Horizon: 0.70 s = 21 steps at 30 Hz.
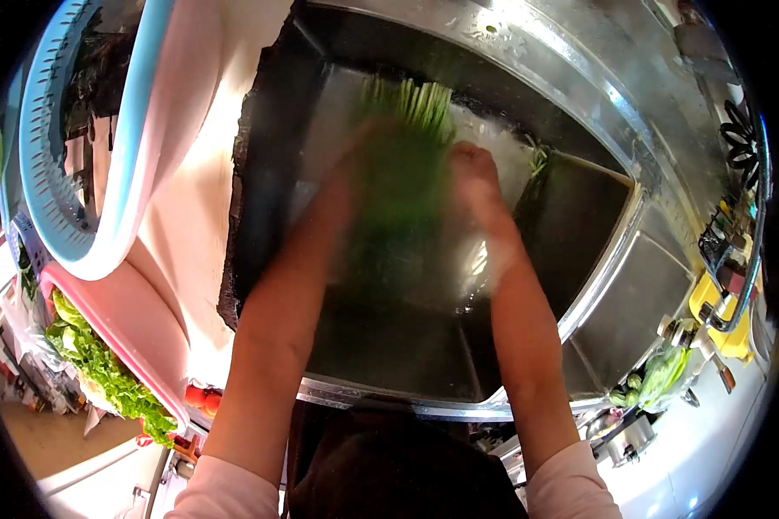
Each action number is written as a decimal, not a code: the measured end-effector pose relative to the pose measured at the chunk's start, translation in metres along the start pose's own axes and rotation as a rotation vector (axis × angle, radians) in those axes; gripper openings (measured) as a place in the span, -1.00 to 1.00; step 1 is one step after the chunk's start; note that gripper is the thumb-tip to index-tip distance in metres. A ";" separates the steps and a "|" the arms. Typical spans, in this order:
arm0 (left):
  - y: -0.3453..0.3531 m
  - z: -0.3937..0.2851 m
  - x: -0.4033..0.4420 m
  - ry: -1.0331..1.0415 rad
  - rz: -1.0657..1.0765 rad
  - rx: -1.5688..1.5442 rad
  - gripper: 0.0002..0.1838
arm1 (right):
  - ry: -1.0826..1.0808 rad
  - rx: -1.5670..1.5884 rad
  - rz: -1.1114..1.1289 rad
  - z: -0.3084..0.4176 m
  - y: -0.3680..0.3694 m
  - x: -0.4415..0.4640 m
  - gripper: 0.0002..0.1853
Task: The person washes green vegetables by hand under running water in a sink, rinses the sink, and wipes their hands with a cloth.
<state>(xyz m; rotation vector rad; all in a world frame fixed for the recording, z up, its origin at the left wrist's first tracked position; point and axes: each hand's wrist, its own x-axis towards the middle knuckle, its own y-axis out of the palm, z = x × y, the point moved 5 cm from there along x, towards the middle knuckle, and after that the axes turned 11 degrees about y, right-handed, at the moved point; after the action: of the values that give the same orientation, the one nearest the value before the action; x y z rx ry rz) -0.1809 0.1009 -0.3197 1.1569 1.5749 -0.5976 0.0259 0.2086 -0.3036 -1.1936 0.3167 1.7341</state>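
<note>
A bunch of long thin green stalks (426,108), like chives, is between my hands over the sink (381,355). Its pale ends point away from me, and its leafy part is smeared by motion. My left hand (368,149) grips the bunch from the left side; motion blurs its fingers. On the right, my right hand (474,171) is closed at the edge of the same bunch, fingers curled in. Water glints on the metal beneath. A few loose green bits (538,161) cling near the sink's right side.
Left of the sink, a blue-and-white basket (138,130) stands on a pale board (195,208). Below it, a pink basket (138,320) holds leafy lettuce (104,363). Tomatoes (202,400) sit near my left forearm. Bagged greens (662,381) and a yellow container (718,316) are at right.
</note>
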 end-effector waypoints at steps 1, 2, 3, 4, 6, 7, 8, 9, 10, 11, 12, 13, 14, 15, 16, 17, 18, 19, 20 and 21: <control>-0.002 0.002 0.001 0.018 0.029 -0.018 0.16 | -0.009 -0.004 -0.033 0.003 -0.002 0.006 -0.79; -0.003 0.006 0.004 -0.016 0.016 -0.042 0.14 | -0.015 -0.010 -0.067 0.005 -0.006 0.011 -0.77; -0.002 0.009 0.009 -0.051 0.005 -0.066 0.13 | -0.020 -0.017 -0.103 0.010 -0.009 0.011 -0.73; 0.000 0.012 0.013 -0.086 -0.003 -0.090 0.12 | -0.026 -0.025 -0.141 0.014 -0.014 0.009 -0.69; -0.001 0.016 0.027 -0.068 0.025 -0.164 0.05 | -0.035 -0.118 -0.263 0.020 -0.021 0.016 -0.68; -0.003 0.019 0.031 -0.058 0.038 -0.200 0.01 | -0.089 -0.117 -0.306 0.020 -0.024 0.024 -0.69; -0.004 0.021 0.034 -0.019 0.055 -0.225 -0.03 | -0.143 -0.115 -0.348 0.017 -0.025 0.030 -0.70; -0.003 0.021 0.033 0.018 0.073 -0.249 -0.07 | -0.171 -0.142 -0.357 0.015 -0.022 0.029 -0.69; -0.002 0.020 0.033 0.055 0.094 -0.273 -0.11 | -0.198 -0.169 -0.369 0.012 -0.021 0.027 -0.67; -0.002 0.020 0.032 0.061 0.067 -0.259 -0.15 | -0.227 -0.197 -0.383 0.010 -0.021 0.026 -0.66; -0.001 0.018 0.029 0.069 0.041 -0.246 -0.18 | -0.173 -0.161 -0.334 0.010 -0.020 0.022 -0.69; 0.000 0.015 0.025 0.077 0.012 -0.233 -0.22 | -0.118 -0.124 -0.284 0.009 -0.017 0.018 -0.72; 0.000 0.016 0.027 0.050 0.046 -0.257 -0.22 | -0.062 -0.086 -0.232 0.007 -0.012 0.013 -0.74; -0.004 0.022 0.036 0.024 0.079 -0.281 -0.22 | -0.069 0.116 -0.120 0.005 -0.007 0.010 -0.83; -0.009 0.031 0.047 -0.004 0.111 -0.304 -0.22 | -0.060 0.216 -0.063 0.002 -0.004 0.013 -0.85; -0.015 0.040 0.059 0.021 0.131 -0.308 -0.19 | -0.048 0.316 -0.005 -0.001 -0.002 0.016 -0.86; -0.015 0.043 0.060 0.044 0.152 -0.312 -0.17 | -0.035 0.416 0.050 0.000 -0.001 0.014 -0.87; -0.014 0.045 0.062 0.069 0.175 -0.316 -0.14 | -0.015 0.396 0.029 -0.002 -0.003 0.011 -0.87; -0.017 0.048 0.065 0.065 0.145 -0.244 -0.11 | 0.005 0.376 0.008 -0.005 -0.008 0.004 -0.88; -0.008 0.024 0.035 0.063 0.115 -0.172 -0.08 | 0.023 0.354 -0.013 -0.005 -0.012 -0.005 -0.88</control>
<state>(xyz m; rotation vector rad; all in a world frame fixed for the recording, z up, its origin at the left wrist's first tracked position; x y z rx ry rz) -0.1769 0.0908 -0.3611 1.1362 1.5681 -0.3461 0.0392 0.2082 -0.2983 -0.9545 0.6020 1.5734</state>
